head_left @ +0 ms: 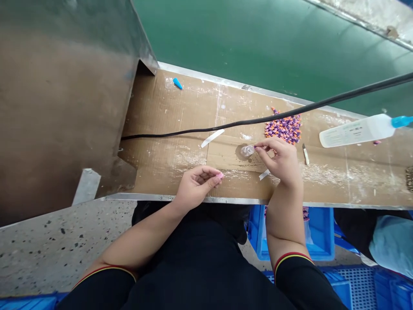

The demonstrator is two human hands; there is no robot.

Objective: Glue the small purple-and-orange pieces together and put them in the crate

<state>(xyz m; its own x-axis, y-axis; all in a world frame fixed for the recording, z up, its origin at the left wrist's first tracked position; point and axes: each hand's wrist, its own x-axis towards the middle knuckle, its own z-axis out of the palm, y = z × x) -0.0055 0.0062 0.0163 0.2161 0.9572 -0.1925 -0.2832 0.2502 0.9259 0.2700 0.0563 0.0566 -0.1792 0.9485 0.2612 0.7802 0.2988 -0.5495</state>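
Two bottles lie on the brown cardboard (pixel 167 159) on the bench. The small clear bottle (pixel 248 150) lies on its side near the middle, and I cannot tell what is in it. The big white squeeze bottle (pixel 356 131) lies at the right and has a blue tip (pixel 402 122). Its label has tiny print that is too small to read. Below the bench is one blue plastic crate (pixel 318 232), with a few purple bits (pixel 305 213) showing at its top.

On the cardboard is one heap of purple and orange pieces (pixel 283 128), too many to count. There is also one blue cone (pixel 177 83), two white paper strips (pixel 212 138), one small stick (pixel 305 154) and one black cable (pixel 258 120) passing over them.

The right hand (pixel 279 165) is just beside the small clear bottle. Its thumb and first finger are pressed together, pinching a tiny purple piece (pixel 255 147) right at the bottle's open end. The left hand (pixel 196 187) is at the front of the cardboard, with its fingers curled. Its thumb and fingers press together on a small pink piece (pixel 220 175). Both arms have black sleeves (pixel 292 280) with red and yellow stripes.
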